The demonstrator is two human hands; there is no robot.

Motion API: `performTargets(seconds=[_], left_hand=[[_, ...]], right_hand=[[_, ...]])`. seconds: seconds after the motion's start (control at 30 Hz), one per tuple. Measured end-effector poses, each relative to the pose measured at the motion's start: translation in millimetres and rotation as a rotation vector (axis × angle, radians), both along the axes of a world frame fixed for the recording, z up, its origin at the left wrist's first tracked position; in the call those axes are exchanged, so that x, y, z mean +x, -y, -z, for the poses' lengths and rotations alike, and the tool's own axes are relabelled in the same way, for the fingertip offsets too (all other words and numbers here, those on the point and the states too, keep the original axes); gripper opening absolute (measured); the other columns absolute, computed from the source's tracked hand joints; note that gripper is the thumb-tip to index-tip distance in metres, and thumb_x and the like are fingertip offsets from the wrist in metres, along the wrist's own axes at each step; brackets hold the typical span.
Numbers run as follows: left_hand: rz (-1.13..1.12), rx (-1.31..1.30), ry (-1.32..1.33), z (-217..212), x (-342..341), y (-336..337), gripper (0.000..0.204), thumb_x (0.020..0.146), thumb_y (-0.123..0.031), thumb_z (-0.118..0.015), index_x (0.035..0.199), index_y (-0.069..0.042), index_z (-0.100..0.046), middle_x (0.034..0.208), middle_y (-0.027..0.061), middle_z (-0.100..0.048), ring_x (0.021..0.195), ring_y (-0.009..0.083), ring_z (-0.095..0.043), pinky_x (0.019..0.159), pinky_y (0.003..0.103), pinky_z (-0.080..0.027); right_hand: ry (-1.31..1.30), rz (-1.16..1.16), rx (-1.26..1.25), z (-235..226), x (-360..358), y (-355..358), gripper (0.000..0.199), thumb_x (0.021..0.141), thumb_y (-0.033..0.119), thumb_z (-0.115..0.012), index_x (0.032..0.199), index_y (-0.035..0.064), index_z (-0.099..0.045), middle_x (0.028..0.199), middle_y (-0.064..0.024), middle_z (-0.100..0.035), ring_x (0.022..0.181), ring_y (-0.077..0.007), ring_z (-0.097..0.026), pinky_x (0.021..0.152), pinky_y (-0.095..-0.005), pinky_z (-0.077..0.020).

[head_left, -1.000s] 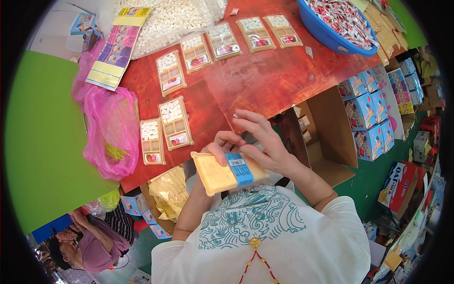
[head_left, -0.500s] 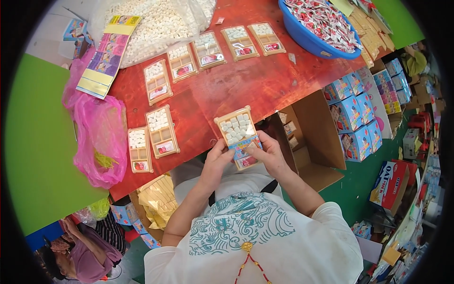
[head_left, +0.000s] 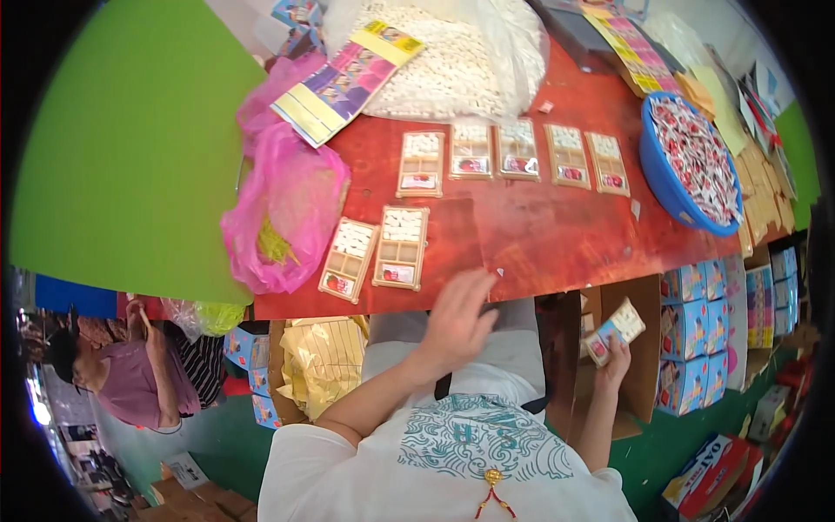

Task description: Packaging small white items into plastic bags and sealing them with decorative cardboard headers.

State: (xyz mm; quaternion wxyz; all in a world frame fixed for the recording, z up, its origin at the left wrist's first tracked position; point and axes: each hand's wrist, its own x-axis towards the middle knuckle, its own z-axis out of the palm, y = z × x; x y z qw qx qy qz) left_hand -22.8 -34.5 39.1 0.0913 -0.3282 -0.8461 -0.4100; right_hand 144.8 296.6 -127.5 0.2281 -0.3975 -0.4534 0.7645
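Note:
My right hand (head_left: pixel 614 365) grips a small compartment tray (head_left: pixel 619 329) wrapped in a blue band, its white pieces showing at the top end, over the open cardboard box (head_left: pixel 639 383) at the right. At the table's front edge is my left hand (head_left: pixel 459 315), holding nothing, its fingers stretched out and slightly apart. Beyond it on the red table stand several similar trays: two at the near left, including one tray (head_left: pixel 401 248) close to my left hand, and a row farther back, including another tray (head_left: pixel 421 164). Each has white pieces at one end and a small red-and-white sachet at the other.
A clear bag of white pieces (head_left: pixel 452 74) lies at the back, a printed sheet (head_left: pixel 344 83) against it. A pink plastic bag (head_left: pixel 291 200) sits left, a blue basin of sachets (head_left: pixel 652 165) right. Blue boxes (head_left: pixel 683 326) are stacked beside the carton. Another person (head_left: pixel 130 374) is at left.
My right hand has carried the banded tray right, from in front of me to over the carton. My left hand has let go of it and come to the table edge. The view has turned.

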Motion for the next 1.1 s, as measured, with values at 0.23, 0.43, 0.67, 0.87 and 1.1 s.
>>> performTargets(seconds=[0.23,0.43,0.67,0.87,1.1], left_hand=[[-0.402,-0.455,0.028,40.7,-24.0,43.0,0.065,0.085,-0.031,-0.059,0.138,0.000,-0.037,0.144,0.0241,-0.031,0.134,0.0426,-0.024,0.108,0.056,-0.014],[-0.191,-0.390,0.204,37.4,-15.4,-1.4,0.073,0.086,-0.039,-0.057,0.143,-0.002,-0.030,0.150,0.0266,-0.015,0.140,0.0441,-0.009,0.107,0.061,-0.008],[-0.022,-0.081,0.330,11.9,-23.3,-2.0,0.057,0.088,-0.025,-0.054,0.138,-0.001,-0.038,0.147,0.0257,-0.025,0.137,0.0411,-0.022,0.110,0.047,-0.021],[-0.159,-0.138,0.161,30.2,-39.7,40.7,0.051,0.087,-0.018,-0.054,0.133,0.001,-0.042,0.144,0.0238,-0.032,0.134,0.0405,-0.029,0.107,0.048,-0.025],[-0.268,-0.188,0.109,17.9,-42.0,76.5,0.054,0.087,-0.022,-0.056,0.135,-0.001,-0.042,0.143,0.0232,-0.033,0.134,0.0401,-0.028,0.107,0.051,-0.024]], right_hand=[[0.052,0.240,-0.265,116.0,58.5,-60.6,0.030,0.097,0.025,-0.047,0.111,0.0001,-0.056,0.093,-0.0048,-0.064,0.076,-0.0192,-0.063,0.067,-0.0385,-0.0528],[0.866,0.095,0.307,137.3,98.3,-73.3,0.048,0.087,0.026,-0.062,0.124,-0.0031,-0.051,0.106,-0.0169,-0.063,0.094,-0.0297,-0.060,0.083,-0.0411,-0.0475],[0.387,0.045,1.368,-53.7,-48.4,18.2,0.045,0.089,0.009,-0.054,0.132,-0.0012,-0.045,0.138,-0.0221,-0.041,0.127,-0.0351,-0.040,0.106,-0.0407,-0.0311],[-0.044,-0.681,1.548,-158.5,-159.3,142.7,0.053,0.085,0.011,-0.058,0.136,0.0022,-0.043,0.143,-0.0216,-0.035,0.130,-0.0343,-0.036,0.105,-0.0425,-0.0289],[0.010,-0.980,1.828,-140.3,-226.3,213.2,0.069,0.087,0.035,-0.057,0.141,-0.0019,-0.032,0.149,-0.0204,-0.025,0.137,-0.0349,-0.027,0.108,-0.0494,-0.0232]])
